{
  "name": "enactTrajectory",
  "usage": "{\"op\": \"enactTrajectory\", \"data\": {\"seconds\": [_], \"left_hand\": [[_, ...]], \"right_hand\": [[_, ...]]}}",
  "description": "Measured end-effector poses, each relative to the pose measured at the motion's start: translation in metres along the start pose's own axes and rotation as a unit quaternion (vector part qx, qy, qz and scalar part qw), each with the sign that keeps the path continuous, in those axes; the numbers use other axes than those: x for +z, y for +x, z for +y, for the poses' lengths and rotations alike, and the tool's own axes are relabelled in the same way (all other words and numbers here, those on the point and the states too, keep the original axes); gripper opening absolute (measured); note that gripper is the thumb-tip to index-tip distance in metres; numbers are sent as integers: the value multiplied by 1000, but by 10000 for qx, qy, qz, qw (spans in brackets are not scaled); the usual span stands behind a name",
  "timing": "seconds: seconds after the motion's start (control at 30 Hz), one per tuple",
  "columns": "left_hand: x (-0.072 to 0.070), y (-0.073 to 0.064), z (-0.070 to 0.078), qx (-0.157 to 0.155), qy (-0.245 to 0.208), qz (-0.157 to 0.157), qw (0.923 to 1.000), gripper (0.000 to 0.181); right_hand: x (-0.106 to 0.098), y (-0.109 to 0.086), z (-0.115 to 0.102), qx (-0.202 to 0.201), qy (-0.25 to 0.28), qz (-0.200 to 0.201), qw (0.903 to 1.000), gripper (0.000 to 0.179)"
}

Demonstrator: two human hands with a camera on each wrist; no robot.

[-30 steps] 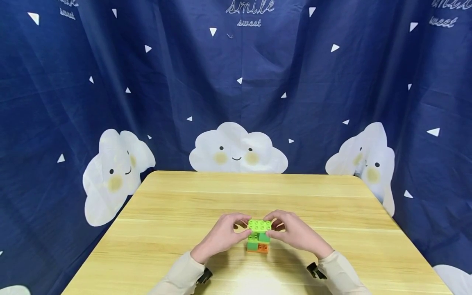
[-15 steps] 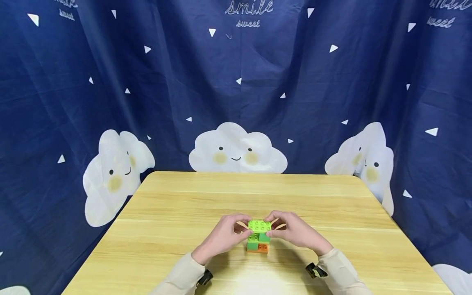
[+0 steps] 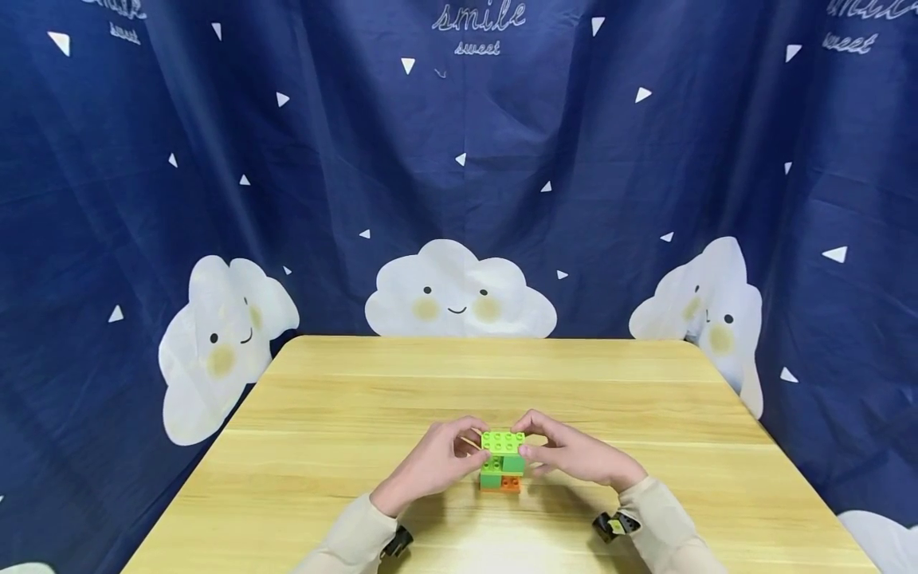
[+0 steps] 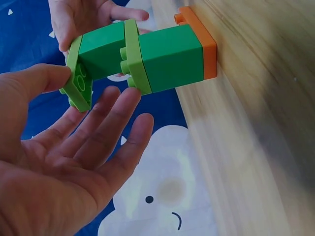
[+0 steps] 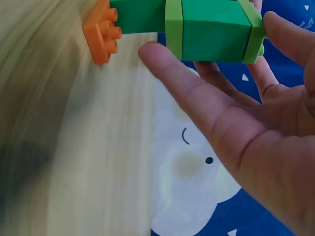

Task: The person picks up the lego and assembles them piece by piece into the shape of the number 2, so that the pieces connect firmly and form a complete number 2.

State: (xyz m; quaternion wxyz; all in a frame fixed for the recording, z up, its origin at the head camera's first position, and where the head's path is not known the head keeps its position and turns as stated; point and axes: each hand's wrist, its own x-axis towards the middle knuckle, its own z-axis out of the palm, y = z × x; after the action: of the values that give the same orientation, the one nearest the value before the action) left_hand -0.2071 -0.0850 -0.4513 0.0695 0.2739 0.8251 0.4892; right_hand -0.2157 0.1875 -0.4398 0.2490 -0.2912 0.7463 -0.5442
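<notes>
A small tower of toy building bricks stands near the middle of the table in the head view. Its base is an orange flat brick [image 3: 511, 483], with a green brick [image 4: 172, 59] on the left half. Above that lies a light-green flat brick [image 4: 134, 59], then a second green brick [image 5: 216, 32] on the right half. Another light-green flat brick [image 3: 503, 442] tops the tower. My left hand [image 3: 439, 458] pinches the top brick's left end between thumb and finger. My right hand [image 3: 577, 456] holds its right end, the little finger stretched down alongside the tower.
The wooden table [image 3: 344, 399] extends around the tower. A navy curtain [image 3: 323, 159] printed with smiling clouds [image 3: 459, 291] hangs behind and at both sides. Each wrist carries a small black device [image 3: 397, 542] by its pale sleeve [image 3: 355, 530].
Both hands stay at the top brick. The right hand's lower fingers have loosened and reach further down beside the tower. The head view has shifted slightly.
</notes>
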Motion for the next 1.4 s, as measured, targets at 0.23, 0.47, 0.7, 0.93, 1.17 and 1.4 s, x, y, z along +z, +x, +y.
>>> {"op": "enactTrajectory", "data": {"seconds": [0.23, 0.47, 0.7, 0.93, 1.17, 1.4], "left_hand": [[-1, 0, 2, -45, -124, -44, 9999, 25], [-1, -2, 4, -26, -63, -61, 10000, 26], [-1, -3, 4, -48, -58, -57, 10000, 26], [-2, -2, 5, -42, -84, -114, 9999, 24], [-1, -1, 4, 17, -42, -88, 10000, 26], [-2, -1, 2, 91, 46, -78, 9999, 34]], "right_hand": [[-3, 4, 6, -44, 306, -52, 9995, 28], [-2, 4, 8, -221, 242, -3, 9995, 29], [1, 4, 6, -288, 151, 56, 9995, 30], [3, 2, 1, -242, 38, 95, 9997, 28], [1, 1, 1, -100, -269, 55, 9996, 29], [-3, -2, -2, -124, -1012, 405, 9940, 32]]}}
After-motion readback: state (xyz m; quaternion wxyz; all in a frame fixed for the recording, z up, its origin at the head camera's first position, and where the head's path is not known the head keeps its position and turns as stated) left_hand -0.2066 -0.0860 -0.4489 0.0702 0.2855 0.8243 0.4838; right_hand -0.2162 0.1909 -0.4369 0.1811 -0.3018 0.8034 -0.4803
